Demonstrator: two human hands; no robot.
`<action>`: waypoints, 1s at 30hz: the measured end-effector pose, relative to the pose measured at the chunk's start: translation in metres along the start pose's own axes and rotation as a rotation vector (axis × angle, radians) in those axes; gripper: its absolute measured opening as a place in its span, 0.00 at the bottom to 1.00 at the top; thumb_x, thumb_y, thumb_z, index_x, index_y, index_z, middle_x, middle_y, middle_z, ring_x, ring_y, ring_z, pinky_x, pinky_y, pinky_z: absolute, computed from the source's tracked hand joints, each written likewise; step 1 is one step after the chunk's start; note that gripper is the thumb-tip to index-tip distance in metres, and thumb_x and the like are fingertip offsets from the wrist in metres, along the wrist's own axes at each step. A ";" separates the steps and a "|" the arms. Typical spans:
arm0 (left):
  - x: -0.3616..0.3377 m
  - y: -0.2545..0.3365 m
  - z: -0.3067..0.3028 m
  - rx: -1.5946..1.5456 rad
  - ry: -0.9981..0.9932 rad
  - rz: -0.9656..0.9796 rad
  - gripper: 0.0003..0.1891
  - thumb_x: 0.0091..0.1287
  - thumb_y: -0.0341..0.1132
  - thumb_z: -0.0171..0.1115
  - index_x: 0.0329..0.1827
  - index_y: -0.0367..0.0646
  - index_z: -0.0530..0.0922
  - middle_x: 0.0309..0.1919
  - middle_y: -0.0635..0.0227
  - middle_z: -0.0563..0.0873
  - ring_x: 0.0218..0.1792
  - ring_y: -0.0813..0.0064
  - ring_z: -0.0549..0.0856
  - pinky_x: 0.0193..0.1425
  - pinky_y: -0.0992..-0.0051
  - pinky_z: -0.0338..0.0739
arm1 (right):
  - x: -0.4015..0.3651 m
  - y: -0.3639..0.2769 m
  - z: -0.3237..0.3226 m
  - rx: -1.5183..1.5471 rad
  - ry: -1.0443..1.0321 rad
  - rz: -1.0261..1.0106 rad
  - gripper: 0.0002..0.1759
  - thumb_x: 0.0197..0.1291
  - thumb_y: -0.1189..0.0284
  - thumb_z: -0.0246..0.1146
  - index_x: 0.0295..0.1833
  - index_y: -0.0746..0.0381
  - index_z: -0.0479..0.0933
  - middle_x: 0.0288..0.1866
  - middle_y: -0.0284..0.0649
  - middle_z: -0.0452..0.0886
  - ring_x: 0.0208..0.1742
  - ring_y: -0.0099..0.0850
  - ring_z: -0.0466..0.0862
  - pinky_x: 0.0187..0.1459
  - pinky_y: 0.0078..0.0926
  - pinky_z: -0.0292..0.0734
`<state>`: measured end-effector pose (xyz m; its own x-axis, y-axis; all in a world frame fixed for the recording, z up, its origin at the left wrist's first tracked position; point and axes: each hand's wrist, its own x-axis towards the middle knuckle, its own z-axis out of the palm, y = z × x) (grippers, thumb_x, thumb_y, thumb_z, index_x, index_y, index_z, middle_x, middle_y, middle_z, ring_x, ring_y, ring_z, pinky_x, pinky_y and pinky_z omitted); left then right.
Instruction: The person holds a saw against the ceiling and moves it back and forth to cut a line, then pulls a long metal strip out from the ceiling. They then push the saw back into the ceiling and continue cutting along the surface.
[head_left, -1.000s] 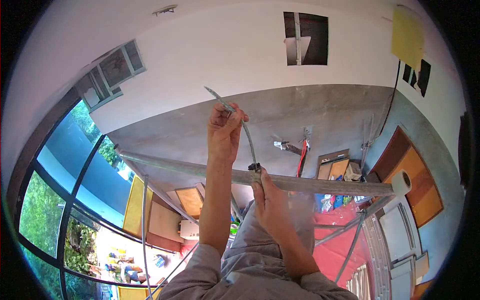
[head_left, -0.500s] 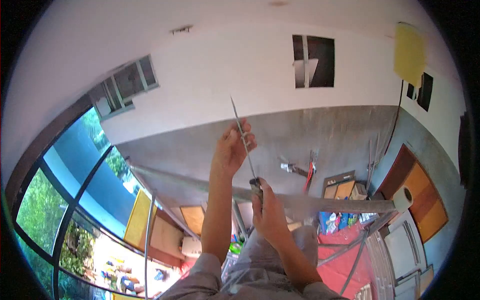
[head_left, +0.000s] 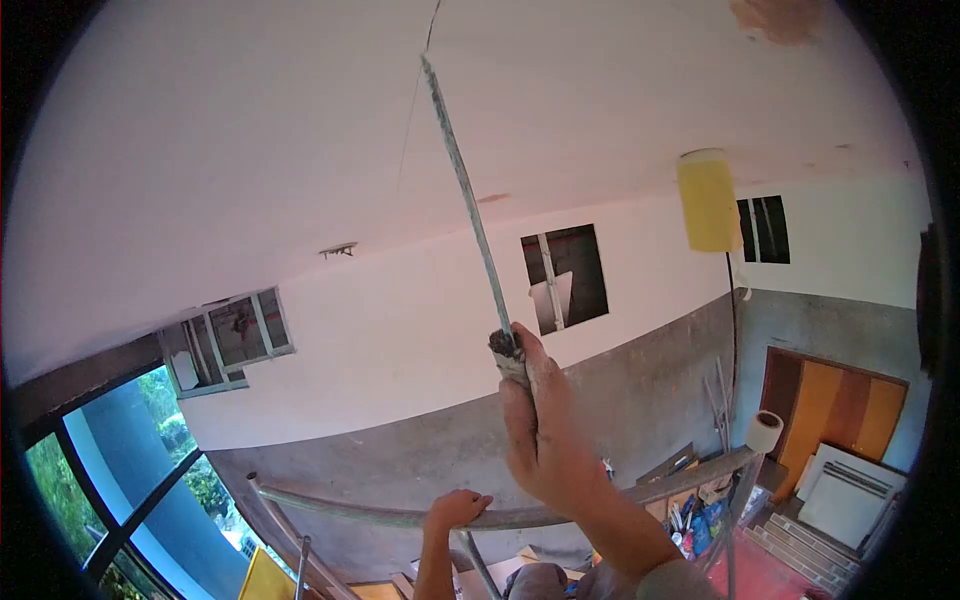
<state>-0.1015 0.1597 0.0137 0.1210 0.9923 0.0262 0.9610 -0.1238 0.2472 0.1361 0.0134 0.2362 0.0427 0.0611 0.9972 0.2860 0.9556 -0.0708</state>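
Note:
My right hand [head_left: 545, 430] is raised and wrapped round the dark, worn handle of a long, narrow-bladed hand saw [head_left: 468, 190]. The blade points up, and its far end overlaps a dark, thin line [head_left: 433, 25] in the white ceiling [head_left: 250, 110]. A fainter line runs on from the same spot. Lower down, my left hand [head_left: 457, 510] is closed over a round metal rail [head_left: 370, 512] that crosses in front of me.
A paper-like roll [head_left: 765, 432] sits at the rail's right end. A yellow cylinder [head_left: 708, 203] hangs from the ceiling. Openings [head_left: 566, 278] are cut in the upper wall. White panels [head_left: 848, 497] and a wooden door [head_left: 835, 410] stand below right; large windows [head_left: 120, 480] are at left.
The view has tilted up towards the ceiling. My right hand has raised the saw. My left hand has let go of the blade and come down onto the rail.

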 end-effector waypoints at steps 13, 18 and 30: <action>-0.004 0.003 -0.001 0.000 0.042 0.000 0.27 0.70 0.60 0.45 0.41 0.48 0.86 0.42 0.53 0.87 0.47 0.47 0.84 0.54 0.51 0.76 | 0.006 -0.002 0.004 -0.073 0.010 0.031 0.29 0.69 0.75 0.55 0.72 0.69 0.57 0.38 0.53 0.78 0.30 0.40 0.84 0.25 0.35 0.79; -0.007 0.007 -0.007 0.012 0.031 0.001 0.27 0.71 0.59 0.45 0.40 0.47 0.86 0.42 0.53 0.87 0.47 0.48 0.84 0.54 0.51 0.76 | 0.008 -0.003 0.002 -0.095 0.017 0.037 0.29 0.70 0.75 0.54 0.73 0.69 0.56 0.40 0.54 0.79 0.31 0.40 0.86 0.26 0.34 0.81; -0.007 0.008 -0.005 0.018 0.059 -0.021 0.27 0.70 0.59 0.46 0.42 0.48 0.86 0.44 0.53 0.87 0.49 0.48 0.84 0.56 0.52 0.76 | 0.006 -0.001 0.004 -0.085 0.032 0.015 0.29 0.70 0.75 0.54 0.73 0.68 0.57 0.40 0.54 0.78 0.30 0.39 0.85 0.22 0.33 0.79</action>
<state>-0.0955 0.1514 0.0204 0.0870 0.9931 0.0784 0.9676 -0.1029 0.2304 0.1319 0.0141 0.2426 0.0777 0.0642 0.9949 0.3654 0.9266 -0.0884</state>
